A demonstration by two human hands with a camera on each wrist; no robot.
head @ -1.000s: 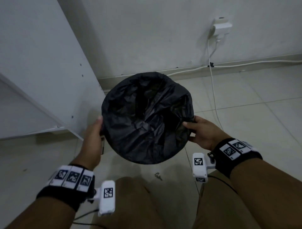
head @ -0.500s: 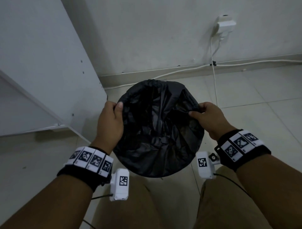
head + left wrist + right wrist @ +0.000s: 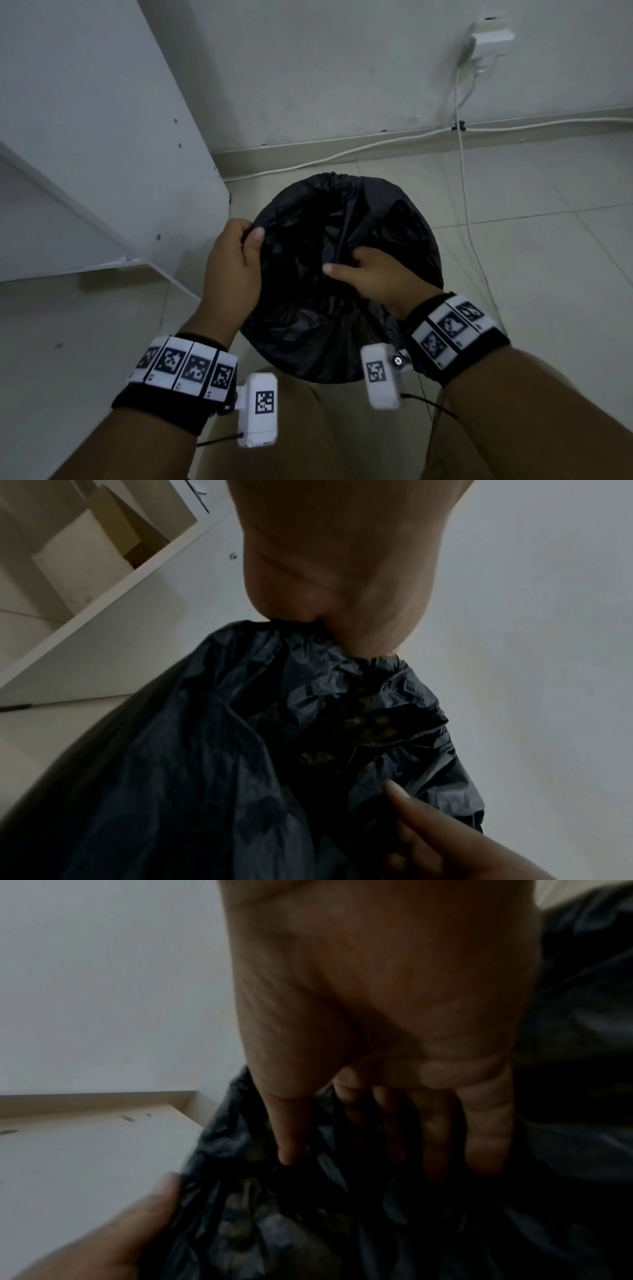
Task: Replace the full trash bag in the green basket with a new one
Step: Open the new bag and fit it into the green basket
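The green basket itself is lying hidden under the black trash bag (image 3: 346, 308), which is draping over it on the tiled floor (image 3: 531, 260) beside a white shelf unit (image 3: 102, 137); no green is showing. The right wrist view is blurring badly. Since 0.5 s ago, the right hand (image 3: 373, 277) has been moving inward from the rim, dragging plastic toward the centre, fingers curling around a gathered fold. The left hand (image 3: 233, 270) is staying at the left edge, thumb and fingers pinching the bag's bunched rim. Both 2 wrists are angling downward.
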